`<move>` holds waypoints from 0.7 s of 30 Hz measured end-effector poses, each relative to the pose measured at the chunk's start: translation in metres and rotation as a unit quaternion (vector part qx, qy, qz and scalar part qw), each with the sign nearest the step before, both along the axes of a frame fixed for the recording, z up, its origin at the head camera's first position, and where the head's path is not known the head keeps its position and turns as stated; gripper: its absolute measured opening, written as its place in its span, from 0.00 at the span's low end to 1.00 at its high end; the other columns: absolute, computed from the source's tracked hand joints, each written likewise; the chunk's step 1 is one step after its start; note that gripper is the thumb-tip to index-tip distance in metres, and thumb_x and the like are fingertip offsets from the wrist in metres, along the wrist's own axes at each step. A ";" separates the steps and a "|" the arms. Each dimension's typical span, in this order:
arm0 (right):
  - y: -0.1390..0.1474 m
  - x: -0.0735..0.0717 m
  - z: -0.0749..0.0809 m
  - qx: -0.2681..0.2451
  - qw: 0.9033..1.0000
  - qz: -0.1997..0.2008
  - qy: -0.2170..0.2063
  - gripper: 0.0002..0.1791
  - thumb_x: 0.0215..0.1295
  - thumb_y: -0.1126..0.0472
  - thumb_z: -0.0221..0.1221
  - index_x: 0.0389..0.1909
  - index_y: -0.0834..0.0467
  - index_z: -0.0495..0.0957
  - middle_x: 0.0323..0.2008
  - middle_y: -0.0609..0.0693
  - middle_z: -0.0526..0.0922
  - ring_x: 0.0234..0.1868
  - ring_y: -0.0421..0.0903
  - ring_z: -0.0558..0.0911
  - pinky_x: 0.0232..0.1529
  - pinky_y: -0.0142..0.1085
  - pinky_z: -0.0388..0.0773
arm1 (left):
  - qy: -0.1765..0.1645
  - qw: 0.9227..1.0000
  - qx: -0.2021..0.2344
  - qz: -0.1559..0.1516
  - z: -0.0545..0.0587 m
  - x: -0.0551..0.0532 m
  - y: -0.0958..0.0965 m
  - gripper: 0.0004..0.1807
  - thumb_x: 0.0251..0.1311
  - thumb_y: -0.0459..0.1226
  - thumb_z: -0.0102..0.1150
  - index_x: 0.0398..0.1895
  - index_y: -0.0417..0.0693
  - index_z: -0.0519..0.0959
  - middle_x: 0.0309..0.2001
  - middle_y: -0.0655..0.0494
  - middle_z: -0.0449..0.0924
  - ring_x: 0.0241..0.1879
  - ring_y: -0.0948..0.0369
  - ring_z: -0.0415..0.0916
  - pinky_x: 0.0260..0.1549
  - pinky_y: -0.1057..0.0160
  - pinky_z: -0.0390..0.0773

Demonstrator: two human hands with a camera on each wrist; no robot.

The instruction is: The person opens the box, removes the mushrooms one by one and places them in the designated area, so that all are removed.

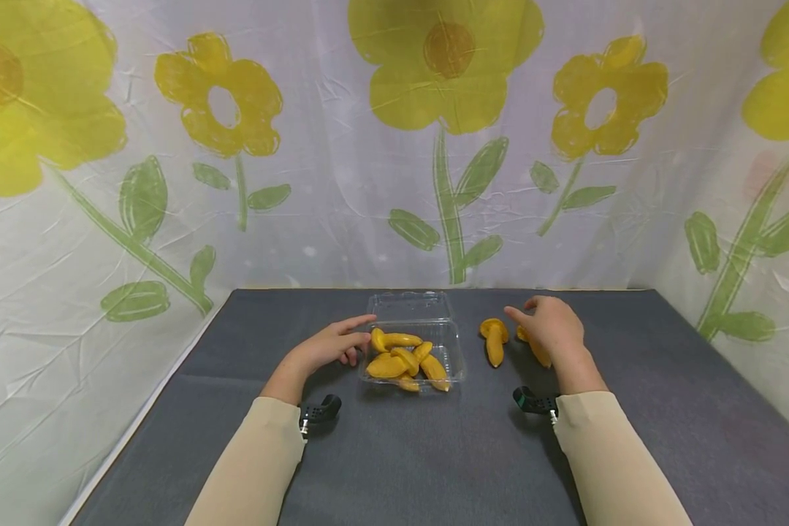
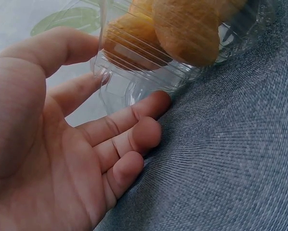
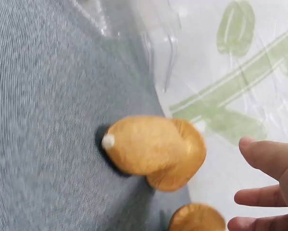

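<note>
Several yellow-orange mushrooms (image 1: 394,340) lie heaped in a clear plastic clamshell box (image 1: 459,356), its lid (image 1: 410,305) folded back at the far side. My left hand (image 1: 325,346) is at the box's left side; in the left wrist view its thumb and index finger reach the box wall (image 2: 101,57), while the other fingers bend loosely. To the right of the box, one mushroom (image 1: 494,340) lies on the cloth. A second mushroom (image 1: 539,352) is partly hidden under my right hand (image 1: 555,326). The right fingers (image 3: 259,196) are spread and grasp nothing.
Dark grey cloth (image 1: 434,460) covers the table. Behind it and at both sides hangs a pale curtain (image 1: 329,190) printed with yellow flowers. Black bands (image 1: 322,410) sit at the sleeve cuffs.
</note>
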State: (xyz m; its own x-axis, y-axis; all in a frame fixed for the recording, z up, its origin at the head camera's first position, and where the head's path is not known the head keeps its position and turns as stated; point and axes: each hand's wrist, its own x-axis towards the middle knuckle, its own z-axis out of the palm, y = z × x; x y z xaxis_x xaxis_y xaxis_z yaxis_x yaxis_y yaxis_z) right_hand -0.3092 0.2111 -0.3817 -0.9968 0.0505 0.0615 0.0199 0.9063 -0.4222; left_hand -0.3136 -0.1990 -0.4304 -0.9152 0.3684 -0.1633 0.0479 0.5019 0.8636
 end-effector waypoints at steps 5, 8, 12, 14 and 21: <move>-0.013 0.004 0.008 0.008 1.000 0.025 0.007 0.38 0.73 0.36 0.58 0.63 0.66 0.77 0.57 0.67 0.80 0.47 0.61 0.82 0.45 0.54 0.79 | 0.001 1.000 -0.001 -0.001 -0.001 0.000 0.000 0.33 0.77 0.49 0.54 0.81 0.61 0.60 0.44 0.52 0.81 0.33 0.54 0.77 0.37 0.58 0.74; -0.021 0.006 0.011 0.017 0.999 0.040 0.011 0.36 0.73 0.38 0.59 0.64 0.66 0.77 0.61 0.69 0.75 0.53 0.64 0.79 0.48 0.56 0.77 | 0.001 1.000 -0.001 0.000 0.000 0.000 0.000 0.33 0.77 0.49 0.54 0.81 0.61 0.60 0.44 0.51 0.81 0.33 0.54 0.77 0.37 0.58 0.74; -0.032 0.009 0.014 0.031 0.998 0.057 0.013 0.34 0.73 0.41 0.60 0.64 0.65 0.77 0.65 0.70 0.70 0.61 0.67 0.74 0.54 0.59 0.74 | -0.001 1.000 -0.001 0.000 0.000 0.000 0.000 0.33 0.77 0.49 0.54 0.81 0.60 0.60 0.45 0.51 0.81 0.33 0.54 0.77 0.37 0.58 0.74; -0.039 0.011 0.016 0.035 0.997 0.064 0.012 0.34 0.73 0.41 0.60 0.65 0.64 0.77 0.66 0.69 0.70 0.61 0.66 0.74 0.54 0.59 0.74 | -0.001 1.000 -0.001 0.000 0.000 0.000 0.000 0.33 0.77 0.49 0.54 0.81 0.61 0.60 0.45 0.51 0.81 0.33 0.54 0.77 0.37 0.58 0.74; -0.064 0.022 0.023 0.065 0.993 0.099 0.025 0.35 0.71 0.40 0.62 0.65 0.64 0.77 0.63 0.67 0.72 0.56 0.63 0.79 0.51 0.56 0.78 | -0.002 1.000 0.000 0.001 0.000 0.000 0.001 0.33 0.77 0.49 0.54 0.81 0.61 0.60 0.46 0.51 0.80 0.34 0.54 0.77 0.37 0.58 0.74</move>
